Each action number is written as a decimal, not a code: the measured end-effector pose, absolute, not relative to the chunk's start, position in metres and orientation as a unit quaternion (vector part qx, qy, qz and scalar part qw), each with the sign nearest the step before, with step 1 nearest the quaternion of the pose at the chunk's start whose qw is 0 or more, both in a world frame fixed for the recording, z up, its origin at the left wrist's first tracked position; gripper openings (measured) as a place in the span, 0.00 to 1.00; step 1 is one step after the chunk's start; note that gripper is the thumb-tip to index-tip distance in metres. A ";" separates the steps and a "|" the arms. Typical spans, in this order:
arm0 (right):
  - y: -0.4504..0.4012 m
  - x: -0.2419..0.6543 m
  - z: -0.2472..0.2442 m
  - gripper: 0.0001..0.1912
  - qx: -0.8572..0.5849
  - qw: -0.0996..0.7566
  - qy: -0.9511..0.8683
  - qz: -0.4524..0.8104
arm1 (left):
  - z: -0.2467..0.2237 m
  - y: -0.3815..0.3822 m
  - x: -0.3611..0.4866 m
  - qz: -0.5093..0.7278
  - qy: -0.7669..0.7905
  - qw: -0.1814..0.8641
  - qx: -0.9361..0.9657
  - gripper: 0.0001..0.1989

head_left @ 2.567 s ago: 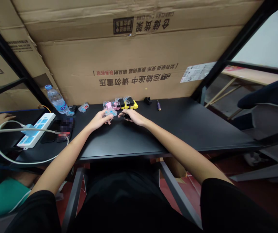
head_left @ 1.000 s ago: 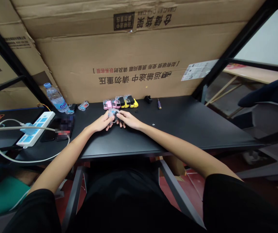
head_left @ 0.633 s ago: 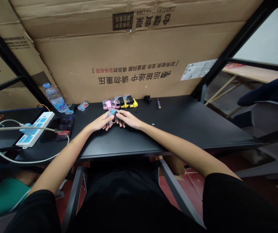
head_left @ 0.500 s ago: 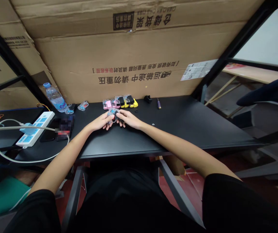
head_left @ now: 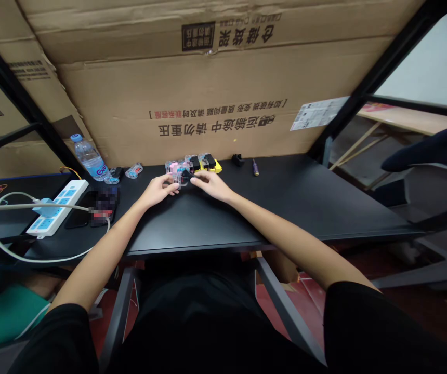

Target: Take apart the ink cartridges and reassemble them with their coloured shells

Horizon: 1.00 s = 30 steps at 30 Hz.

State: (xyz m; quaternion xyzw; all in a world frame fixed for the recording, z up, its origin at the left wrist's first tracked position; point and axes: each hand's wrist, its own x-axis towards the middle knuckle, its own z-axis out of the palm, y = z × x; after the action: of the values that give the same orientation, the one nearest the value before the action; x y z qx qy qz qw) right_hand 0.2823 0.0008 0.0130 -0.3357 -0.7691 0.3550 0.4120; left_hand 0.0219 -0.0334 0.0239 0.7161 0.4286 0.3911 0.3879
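Over the black table, a small clear plastic device with a black part [head_left: 185,177] is between my two hands. My left hand [head_left: 158,191] has its thumb and fingers closed on the clear left side. On the other side, my right hand [head_left: 214,187] pinches the black part with thumb and forefinger. What the device is cannot be made out at this size. Just behind it stands a row of similar clear pieces with pink, black and yellow parts [head_left: 208,162], partly hidden by the device and my fingers.
To the right lie a black plastic part [head_left: 238,159] and a purple-handled screwdriver [head_left: 255,167]. At the left are a water bottle [head_left: 90,157], another clear piece [head_left: 133,171], and a white power strip [head_left: 57,209] with cables. Cardboard [head_left: 223,78] walls the back.
My hands have drawn slightly apart, from wrapped around the device to gripping its two sides. The device now sits a little higher in view, overlapping the row behind.
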 end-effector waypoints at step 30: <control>-0.015 0.283 0.027 0.11 -0.363 0.327 -0.520 0.701 | 0.045 -0.041 0.008 0.310 0.555 0.066 0.769 0.21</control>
State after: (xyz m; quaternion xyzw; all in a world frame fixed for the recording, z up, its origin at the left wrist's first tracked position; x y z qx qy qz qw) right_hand 0.2834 -0.0145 0.0269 -0.3632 -0.5199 0.7006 0.3270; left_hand 0.0085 -0.0412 0.0447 0.7688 0.5553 0.3103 0.0658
